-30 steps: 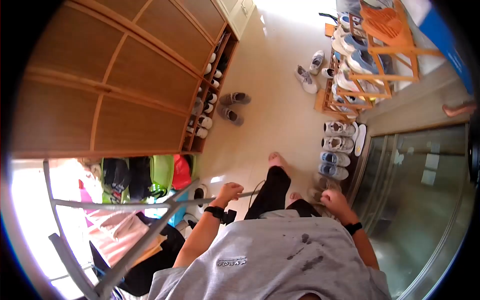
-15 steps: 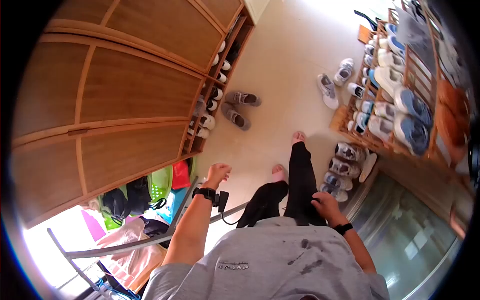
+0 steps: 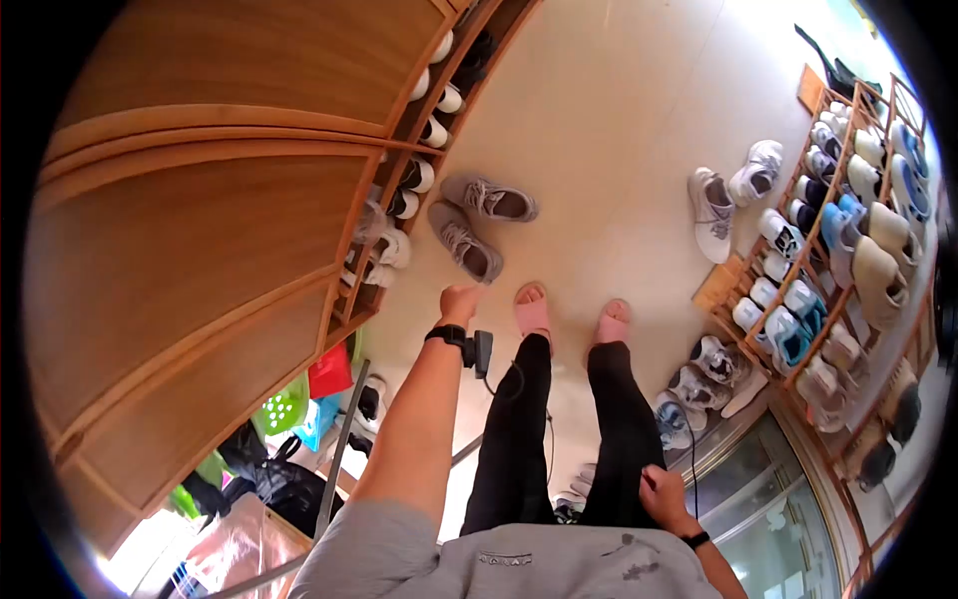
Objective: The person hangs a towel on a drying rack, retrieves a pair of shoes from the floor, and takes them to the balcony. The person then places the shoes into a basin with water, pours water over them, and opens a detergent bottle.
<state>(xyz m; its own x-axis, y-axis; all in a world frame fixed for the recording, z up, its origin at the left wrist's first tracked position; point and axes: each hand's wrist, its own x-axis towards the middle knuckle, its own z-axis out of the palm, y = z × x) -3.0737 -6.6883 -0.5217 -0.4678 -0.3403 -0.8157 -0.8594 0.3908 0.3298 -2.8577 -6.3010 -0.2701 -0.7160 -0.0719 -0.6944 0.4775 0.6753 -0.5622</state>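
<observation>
My left hand (image 3: pixel 461 302) is stretched forward with its fingers curled in, and nothing shows in it. Just beyond it on the floor lies a pair of grey lace-up shoes (image 3: pixel 465 243), the nearer one close to my fingertips but with no grip on it. A black band with a small box (image 3: pixel 483 351) and a cable sits on my left wrist. Beside my right thigh hangs my right hand (image 3: pixel 665 496), its fingers loosely curled and nothing visible in them. My feet wear pink slippers (image 3: pixel 533 311).
A wooden cabinet (image 3: pixel 210 215) with an open shoe shelf (image 3: pixel 412 140) stands left. At right is a wooden rack (image 3: pixel 720 290) full of shoes. White-grey sneakers (image 3: pixel 712 215) lie before it. A grey metal bar (image 3: pixel 339 454) and bags (image 3: pixel 299 489) are at lower left, a glass door (image 3: pixel 773 514) lower right.
My view has moved forward and turned, bringing the grey shoes nearer. My left hand has reached toward them. My feet now stand side by side, and my right hand hangs lower.
</observation>
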